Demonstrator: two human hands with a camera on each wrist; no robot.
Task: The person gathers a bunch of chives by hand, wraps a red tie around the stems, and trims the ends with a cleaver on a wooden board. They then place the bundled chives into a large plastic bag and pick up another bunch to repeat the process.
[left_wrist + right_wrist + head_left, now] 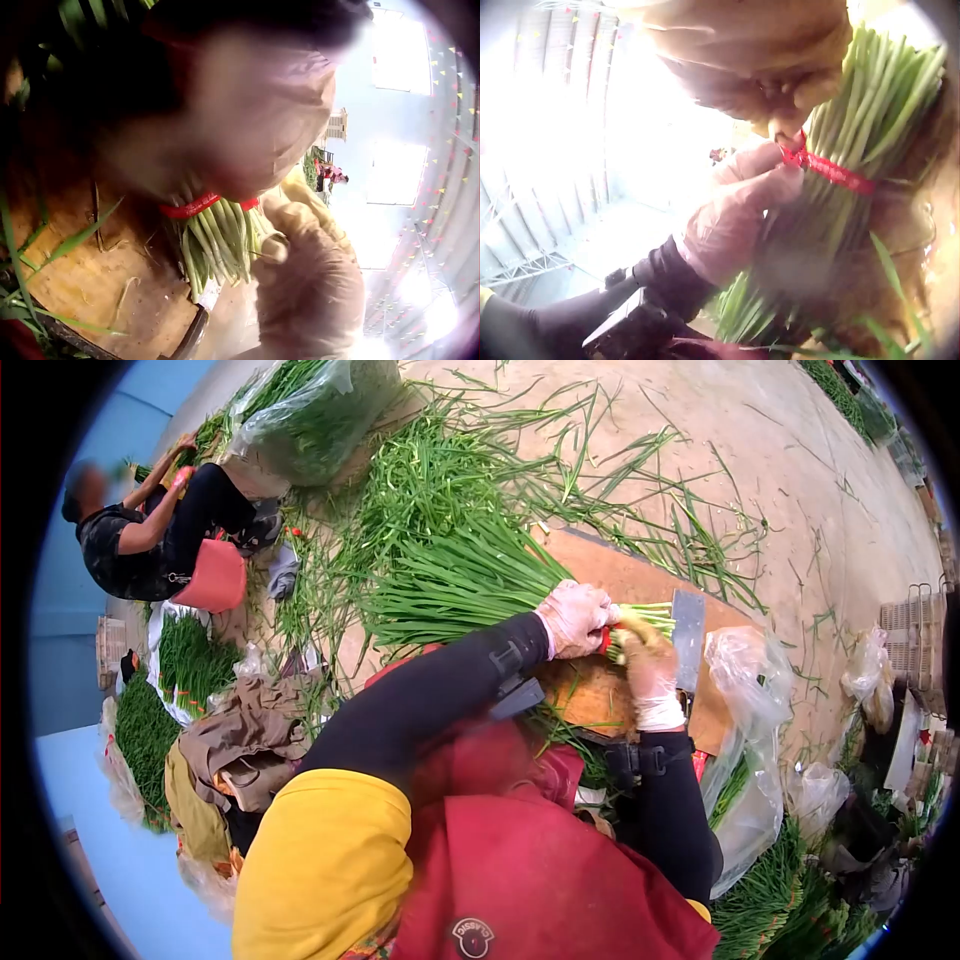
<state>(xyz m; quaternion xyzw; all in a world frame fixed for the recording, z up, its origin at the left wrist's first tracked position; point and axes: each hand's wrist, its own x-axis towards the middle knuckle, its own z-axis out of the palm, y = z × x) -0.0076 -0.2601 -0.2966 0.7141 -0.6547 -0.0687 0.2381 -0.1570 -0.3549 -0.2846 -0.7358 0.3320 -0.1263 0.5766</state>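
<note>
A bunch of garlic chives (470, 585) lies across a wooden board (590, 700), its pale cut stems (214, 247) toward the right. Red printed tape (840, 176) goes round the stems. My gloved left hand (577, 618) is over the bunch, and its thumb and finger pinch the tape's end, as the right wrist view shows. From the stem side, my gloved right hand (650, 660) meets it, fingertips pinching the tape close to the left fingers. In the left wrist view the left hand (255, 112) is blurred and hides part of the bunch.
A flat metal blade (688, 635) lies on the board beside the right hand. Loose chives (430, 480) are heaped beyond. Clear plastic bags (750, 700) stand at right. A person on a red stool (215, 575) works at far left, near bundled chives (190, 660) and piled clothing (245, 735).
</note>
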